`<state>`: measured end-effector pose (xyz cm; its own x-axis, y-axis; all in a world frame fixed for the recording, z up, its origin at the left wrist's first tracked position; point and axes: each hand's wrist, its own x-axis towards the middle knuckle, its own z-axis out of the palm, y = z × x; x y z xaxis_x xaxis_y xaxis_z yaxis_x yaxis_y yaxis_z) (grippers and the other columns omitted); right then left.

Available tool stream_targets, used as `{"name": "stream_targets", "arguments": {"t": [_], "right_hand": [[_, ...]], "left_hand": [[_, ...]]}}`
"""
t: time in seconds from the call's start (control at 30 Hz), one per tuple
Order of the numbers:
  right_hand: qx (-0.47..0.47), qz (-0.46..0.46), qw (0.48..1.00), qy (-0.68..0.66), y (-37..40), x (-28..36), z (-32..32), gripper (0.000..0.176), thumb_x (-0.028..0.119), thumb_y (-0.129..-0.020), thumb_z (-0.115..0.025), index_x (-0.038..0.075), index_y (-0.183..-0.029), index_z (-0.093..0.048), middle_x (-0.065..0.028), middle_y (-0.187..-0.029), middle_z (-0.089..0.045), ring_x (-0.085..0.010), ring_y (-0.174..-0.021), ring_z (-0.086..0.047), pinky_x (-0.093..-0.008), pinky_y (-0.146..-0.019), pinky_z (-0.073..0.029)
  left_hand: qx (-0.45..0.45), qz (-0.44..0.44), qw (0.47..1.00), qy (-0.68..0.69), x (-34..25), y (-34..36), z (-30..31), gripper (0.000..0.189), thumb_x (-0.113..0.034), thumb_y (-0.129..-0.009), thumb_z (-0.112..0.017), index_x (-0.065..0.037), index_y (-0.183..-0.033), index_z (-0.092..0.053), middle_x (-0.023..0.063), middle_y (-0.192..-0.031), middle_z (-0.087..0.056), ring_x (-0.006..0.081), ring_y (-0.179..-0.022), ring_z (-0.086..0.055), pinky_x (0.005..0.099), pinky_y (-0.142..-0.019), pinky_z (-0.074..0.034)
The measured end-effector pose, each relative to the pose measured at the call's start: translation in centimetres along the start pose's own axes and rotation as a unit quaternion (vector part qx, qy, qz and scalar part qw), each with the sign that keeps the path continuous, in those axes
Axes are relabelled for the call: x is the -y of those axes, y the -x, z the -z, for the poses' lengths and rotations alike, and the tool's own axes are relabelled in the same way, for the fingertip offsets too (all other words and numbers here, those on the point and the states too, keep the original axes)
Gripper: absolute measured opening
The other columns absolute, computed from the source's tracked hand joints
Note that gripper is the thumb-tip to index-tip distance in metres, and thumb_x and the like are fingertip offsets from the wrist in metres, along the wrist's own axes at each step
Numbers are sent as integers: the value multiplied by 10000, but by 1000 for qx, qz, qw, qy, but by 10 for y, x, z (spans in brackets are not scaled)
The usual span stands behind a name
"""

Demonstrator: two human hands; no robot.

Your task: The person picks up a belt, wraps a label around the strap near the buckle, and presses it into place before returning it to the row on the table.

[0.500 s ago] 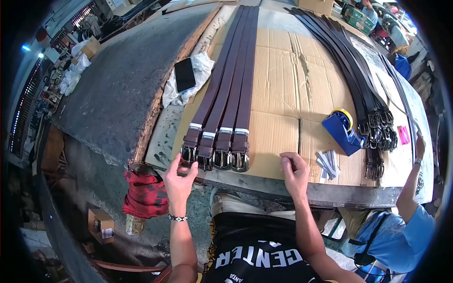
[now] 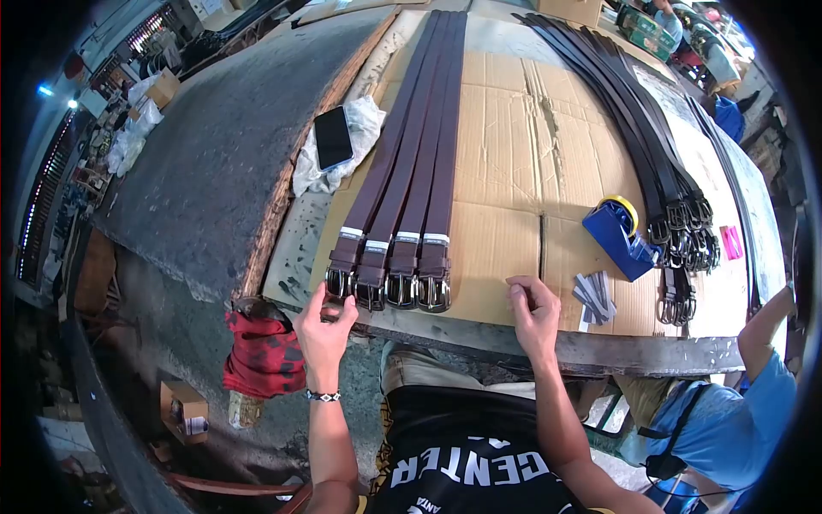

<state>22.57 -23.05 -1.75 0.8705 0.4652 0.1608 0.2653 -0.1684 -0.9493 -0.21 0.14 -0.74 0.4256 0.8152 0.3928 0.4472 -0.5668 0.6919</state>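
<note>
Several dark brown belts [image 2: 418, 154] lie side by side on cardboard [image 2: 501, 163], with silver buckles [image 2: 402, 289] at the near edge and white bands below the straps. My left hand [image 2: 325, 330] is at the leftmost buckles, thumb and fingers apart, fingertips close to or touching them. My right hand [image 2: 536, 317] rests near the cardboard's front edge, fingers curled and thumb apart, with nothing visible in it. To its right are grey-white strips [image 2: 594, 298] and a blue tape dispenser [image 2: 618, 244] with yellow tape.
A phone [image 2: 333, 139] lies on white plastic left of the belts. Black belts [image 2: 638, 120] with buckles lie at the right, near a pink item [image 2: 731, 242]. A co-worker in a blue shirt [image 2: 719, 437] is at the lower right. Red cloth [image 2: 264, 351] hangs at the left.
The co-worker's arm at the right has moved and its hand is no longer distinct. A long thin strip there has shifted. My hands have barely moved.
</note>
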Motion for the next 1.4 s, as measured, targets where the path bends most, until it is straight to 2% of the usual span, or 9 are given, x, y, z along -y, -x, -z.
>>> {"name": "stream_targets", "arguments": {"t": [0.27,0.37,0.47,0.57,0.67,0.77,0.97,1.17,1.4], "right_hand": [[3,5,1000,-3,0,-6,0,115,29,-913,-604,-27,-970,-688,-70,-739,-654,-101,-640,-570,-259,-617,-463],[-1,17,1000,5,0,-7,-1,112,28,-912,-604,-24,-965,-688,-72,-740,-659,-102,-638,-575,-261,-612,-464],[0,6,1000,-8,0,-6,-1,113,26,-912,-603,-23,-968,-689,-72,-740,-661,-102,-631,-574,-260,-605,-463],[0,9,1000,-1,0,-4,-1,116,24,-914,-600,-24,-971,-689,-70,-739,-660,-101,-626,-572,-258,-601,-463],[6,0,1000,-3,0,-2,-1,120,25,-917,-598,-24,-976,-690,-67,-740,-660,-97,-631,-574,-256,-605,-465],[6,4,1000,10,0,-1,1,123,29,-919,-599,-25,-981,-690,-67,-737,-657,-95,-630,-572,-256,-602,-463],[4,1,1000,1,0,-4,-1,125,36,-925,-598,-26,-984,-689,-68,-722,-647,-100,-627,-570,-256,-602,-461],[10,1,1000,9,0,0,0,130,43,-928,-598,-28,-988,-689,-66,-721,-646,-101,-630,-572,-254,-603,-460],[9,-4,1000,8,0,0,1,132,46,-924,-603,-30,-989,-689,-71,-731,-655,-103,-641,-587,-255,-612,-470]], "left_hand": [[10,9,1000,-2,2,2,1,481,-130,-750,-832,94,-1141,-663,141,-854,-725,183,-664,-671,315,-622,-540],[38,15,998,53,1,4,4,642,-110,-740,-834,55,-1304,-576,180,-1138,-697,222,-867,-687,323,-704,-551],[30,-26,995,88,-7,10,7,891,-121,-717,-862,-4,-1472,-402,204,-1463,-489,285,-1143,-601,345,-819,-539],[53,-92,993,43,-4,16,7,1044,-156,-689,-897,-39,-1531,-290,203,-1594,-286,324,-1320,-468,366,-895,-511],[49,-62,997,4,-6,14,2,1054,-195,-678,-912,-38,-1525,-303,213,-1594,-276,339,-1359,-437,376,-900,-507],[64,-48,997,4,-6,7,3,1082,-121,-665,-902,-63,-1548,-279,172,-1584,-319,323,-1296,-484,366,-861,-510],[142,-55,988,-11,-25,-9,19,942,-126,-696,-878,-144,-1513,-410,160,-1585,-331,352,-1368,-451,407,-956,-513],[164,-161,972,-55,-26,-16,25,802,-183,-720,-850,-240,-1454,-531,149,-1612,-295,374,-1368,-440,466,-1041,-466],[163,-230,943,-179,-44,-18,22,736,-233,-759,-804,-242,-1445,-538,138,-1599,-321,372,-1394,-389,492,-1127,-361]]}}
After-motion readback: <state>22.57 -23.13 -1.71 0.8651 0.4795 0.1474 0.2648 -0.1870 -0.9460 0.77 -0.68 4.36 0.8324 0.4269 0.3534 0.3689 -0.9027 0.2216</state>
